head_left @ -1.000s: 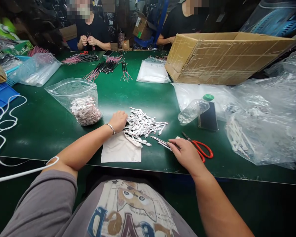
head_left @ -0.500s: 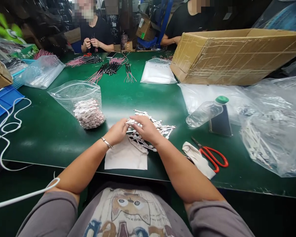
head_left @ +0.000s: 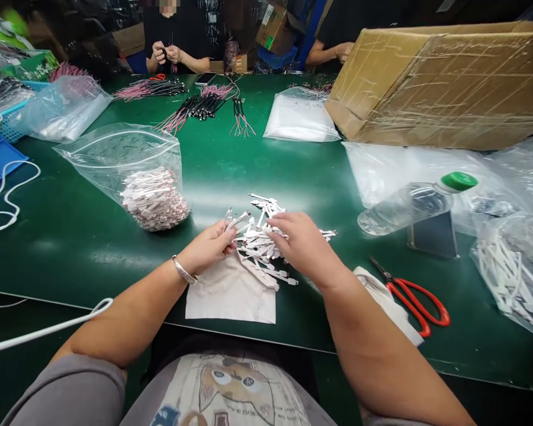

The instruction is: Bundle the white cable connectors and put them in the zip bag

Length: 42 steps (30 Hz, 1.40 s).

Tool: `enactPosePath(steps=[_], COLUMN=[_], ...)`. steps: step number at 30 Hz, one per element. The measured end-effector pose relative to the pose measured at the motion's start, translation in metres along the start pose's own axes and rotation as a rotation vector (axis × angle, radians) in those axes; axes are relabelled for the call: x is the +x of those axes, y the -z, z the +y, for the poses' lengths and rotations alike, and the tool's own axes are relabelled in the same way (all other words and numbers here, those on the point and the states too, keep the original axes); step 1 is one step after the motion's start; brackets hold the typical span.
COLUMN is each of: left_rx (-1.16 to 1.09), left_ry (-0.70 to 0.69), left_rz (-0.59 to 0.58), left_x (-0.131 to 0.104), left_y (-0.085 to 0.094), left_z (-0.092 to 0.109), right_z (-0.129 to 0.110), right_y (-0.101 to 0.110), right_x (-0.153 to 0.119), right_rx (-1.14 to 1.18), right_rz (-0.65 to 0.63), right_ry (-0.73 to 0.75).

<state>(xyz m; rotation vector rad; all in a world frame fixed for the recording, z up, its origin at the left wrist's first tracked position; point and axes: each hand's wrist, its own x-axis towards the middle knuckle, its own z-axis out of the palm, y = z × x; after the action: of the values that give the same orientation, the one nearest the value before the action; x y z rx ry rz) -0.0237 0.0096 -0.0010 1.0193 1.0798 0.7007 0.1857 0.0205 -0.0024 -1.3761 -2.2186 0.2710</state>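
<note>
Several short white cables [head_left: 240, 220] with metal plug ends stick up from my left hand [head_left: 208, 245], whose fingers are closed around them. A loose pile of the same white cables [head_left: 260, 242] lies on the table just to its right. Over the right side of that pile reaches my right hand [head_left: 304, 242], fingers stretched and somewhat apart, with nothing visible gripped in it. Below the pile, a white cloth [head_left: 231, 296] lies flat near the table edge, partly under the cables.
A clear zip bag [head_left: 155, 198] of white cables stands left of the pile. Red-handled scissors [head_left: 420, 305], a clear bottle [head_left: 408, 207] and a phone [head_left: 434, 234] lie right. A large cardboard box [head_left: 448, 89] sits behind them. Two people work across the green table [head_left: 222, 160].
My hands, together over the cables before, have moved apart. The left now holds several cables upright, and the right has shifted right over the pile. The camera view has also shifted.
</note>
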Motion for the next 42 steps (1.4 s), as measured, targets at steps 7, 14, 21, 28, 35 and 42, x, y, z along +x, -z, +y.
enactPosePath(steps=[7, 14, 21, 28, 35, 42], left_rx=[-0.222, -0.291, -0.380, -0.339, -0.272, -0.267], left_ry=[0.010, 0.032, 0.039, 0.016, 0.081, 0.123], left_rz=[-0.016, -0.042, 0.027, -0.028, -0.283, -0.343], left_x=[-0.004, -0.003, -0.003, -0.006, -0.011, -0.012], left_y=[-0.012, -0.016, -0.017, -0.020, -0.016, -0.014], left_z=[-0.002, -0.008, -0.005, -0.007, -0.005, -0.002], right_z=[-0.029, -0.037, -0.037, -0.051, -0.042, -0.041], right_y=[0.003, -0.002, -0.022, -0.018, -0.014, -0.010], right_x=[-0.003, -0.005, -0.013, -0.012, -0.008, -0.009], right_rx=[0.986, 1.295, 0.844, 0.958, 0.897, 0.802], right_rz=[-0.249, -0.413, -0.253, -0.067, -0.038, 0.144], right_ry=[-0.565, -0.569, -0.311, -0.370, -0.439, -0.377])
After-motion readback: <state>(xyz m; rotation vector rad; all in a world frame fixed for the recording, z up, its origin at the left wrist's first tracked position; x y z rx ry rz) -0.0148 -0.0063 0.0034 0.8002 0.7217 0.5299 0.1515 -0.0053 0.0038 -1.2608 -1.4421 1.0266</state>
